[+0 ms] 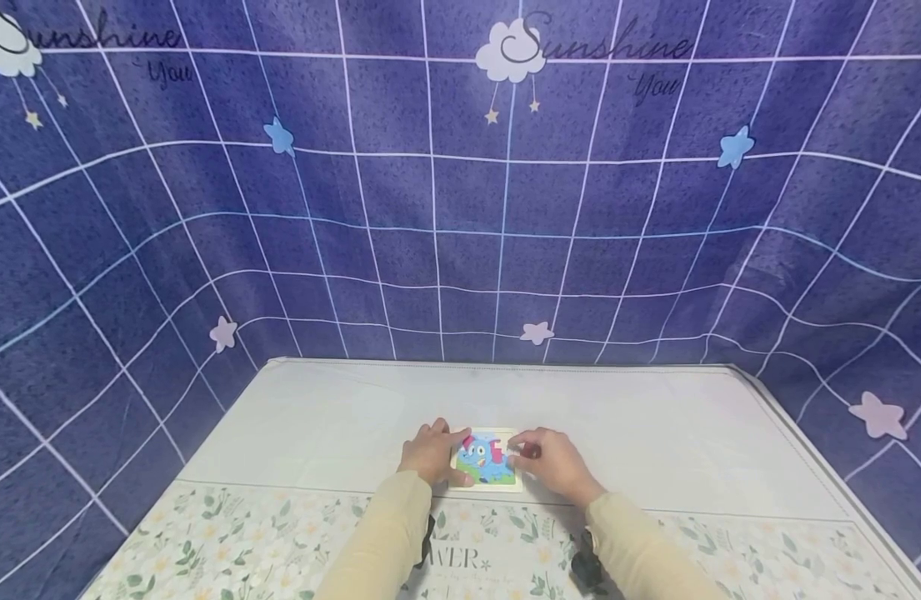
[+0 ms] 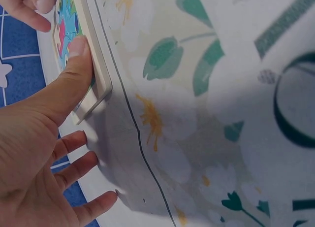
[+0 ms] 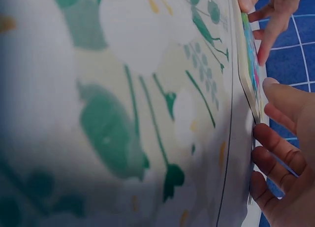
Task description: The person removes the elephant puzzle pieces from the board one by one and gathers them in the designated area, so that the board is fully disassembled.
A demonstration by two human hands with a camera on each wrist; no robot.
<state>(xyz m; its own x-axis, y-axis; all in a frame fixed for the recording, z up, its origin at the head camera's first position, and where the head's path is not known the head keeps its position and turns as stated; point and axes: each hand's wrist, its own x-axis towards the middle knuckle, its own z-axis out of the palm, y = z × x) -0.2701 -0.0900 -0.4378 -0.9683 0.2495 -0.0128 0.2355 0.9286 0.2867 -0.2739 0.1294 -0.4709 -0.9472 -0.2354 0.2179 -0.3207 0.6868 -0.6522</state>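
A small jigsaw puzzle (image 1: pixel 484 469) in a pale wooden tray shows a blue elephant on green grass, with pink parts and a whitish patch near its right side. My left hand (image 1: pixel 430 454) grips the tray's left end, the thumb (image 2: pixel 78 54) lying over the front edge and the index finger at the upper left. In the left wrist view its other fingers spread beside the tray. At the puzzle's right side is my right hand (image 1: pixel 553 462), thumb (image 3: pixel 283 96) and index finger bent towards the whitish patch. Whether a piece lies between those fingertips is hidden.
The white table (image 1: pixel 340 408) carries a floral cover (image 1: pixel 265 533) along its near part. A blue-purple grid curtain (image 1: pixel 460 200) with stars and clouds hangs behind and on both sides. Dark wrist gear (image 1: pixel 586 565) shows below the right sleeve.
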